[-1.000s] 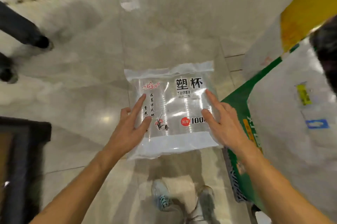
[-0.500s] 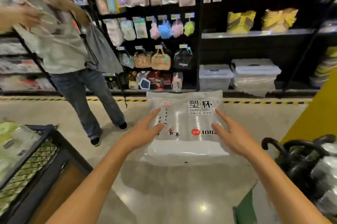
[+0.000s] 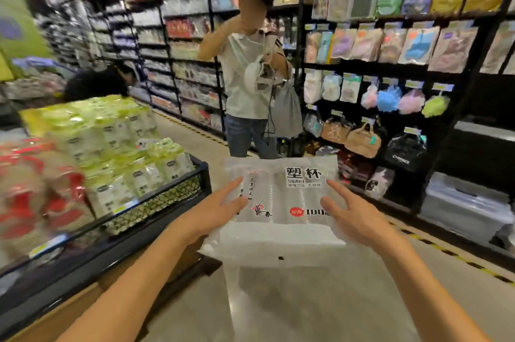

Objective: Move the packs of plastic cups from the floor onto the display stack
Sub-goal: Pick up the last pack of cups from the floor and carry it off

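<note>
A clear pack of plastic cups (image 3: 281, 202) with black Chinese lettering and a red round mark is held up in front of me at chest height. My left hand (image 3: 214, 212) grips its left edge, fingers spread over the top. My right hand (image 3: 352, 215) holds its right edge in the same way. A second clear pack (image 3: 276, 294) seems to hang underneath it. To the left stands the display stack (image 3: 117, 141) of green-and-white and red packs in a black wire-sided bin.
A person (image 3: 252, 77) in a white shirt and jeans stands in the aisle straight ahead. Black shelves (image 3: 404, 68) with hanging bags and bath sponges run along the right. A yellow-black floor stripe (image 3: 446, 254) runs in front of them.
My view has swung up from the floor to the aisle. The pack has risen with both hands, and the display stack on the left and the standing person have come into sight.
</note>
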Motion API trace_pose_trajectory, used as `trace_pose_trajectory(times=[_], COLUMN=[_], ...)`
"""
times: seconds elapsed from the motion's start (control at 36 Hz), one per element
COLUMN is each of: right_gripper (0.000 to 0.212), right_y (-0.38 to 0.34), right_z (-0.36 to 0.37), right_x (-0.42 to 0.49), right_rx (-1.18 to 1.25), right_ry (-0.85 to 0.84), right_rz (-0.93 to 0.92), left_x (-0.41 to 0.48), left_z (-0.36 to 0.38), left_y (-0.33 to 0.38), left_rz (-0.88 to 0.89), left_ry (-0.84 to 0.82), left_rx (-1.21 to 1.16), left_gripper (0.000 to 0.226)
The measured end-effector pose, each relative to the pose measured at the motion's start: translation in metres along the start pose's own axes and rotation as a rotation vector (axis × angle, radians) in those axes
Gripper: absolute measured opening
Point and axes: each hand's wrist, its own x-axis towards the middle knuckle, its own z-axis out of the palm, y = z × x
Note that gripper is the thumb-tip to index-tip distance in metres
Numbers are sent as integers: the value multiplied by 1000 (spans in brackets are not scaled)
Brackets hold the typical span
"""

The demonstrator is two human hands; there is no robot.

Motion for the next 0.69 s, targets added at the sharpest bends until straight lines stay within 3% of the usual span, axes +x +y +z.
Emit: trace_pose_trajectory(times=[0.33, 0.69], right_gripper=[58, 60], right_y=[-159, -360], right_z=[112, 271], right_x=[16, -72], right_rx=[-17, -38], right_ry=[-315, -659], right_rz=[-401, -847], left_x=[-168, -393], left_z=[-99, -182], left_y=[-76, -182], left_rz=[-264, -535], left_ry=[475, 867], left_rx=[-62, -183], left_gripper=[64, 66])
